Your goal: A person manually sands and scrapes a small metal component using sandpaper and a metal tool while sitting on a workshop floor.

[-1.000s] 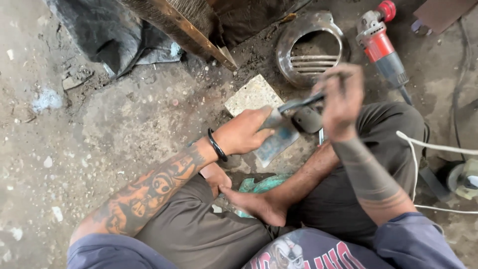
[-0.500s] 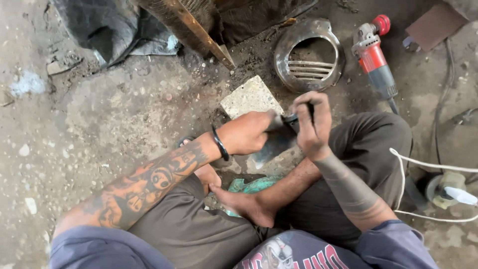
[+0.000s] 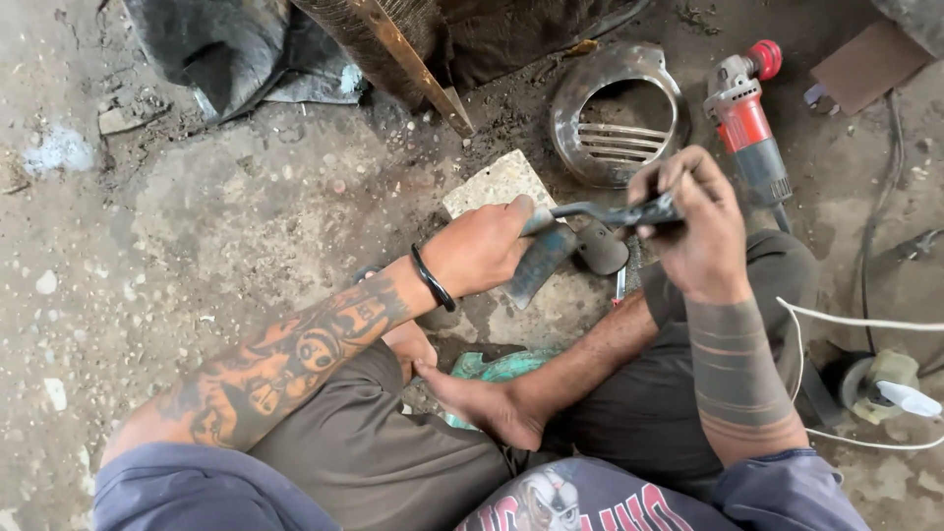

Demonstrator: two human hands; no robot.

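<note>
I sit cross-legged on the concrete floor point(image 3: 197, 246), and my right hand point(image 3: 700, 228) is closed around the grip end of a bent metal lever point(image 3: 600, 212), holding it up over my knees. My left hand point(image 3: 482, 251) is wrapped around a worn strip of abrasive paper point(image 3: 539, 264) pressed against the lever's far end. The lever looks stiff, hard and fairly light, grimy enough to slip, so the thick grip end seems the safest hold. The paper is limp and must be backed by my fingers. My fingers hide where paper meets metal, and a dark flat tab point(image 3: 602, 246) under the lever is hard to make out. An angle grinder point(image 3: 749, 123) and a round metal cover point(image 3: 618, 113) lie beyond.
</note>
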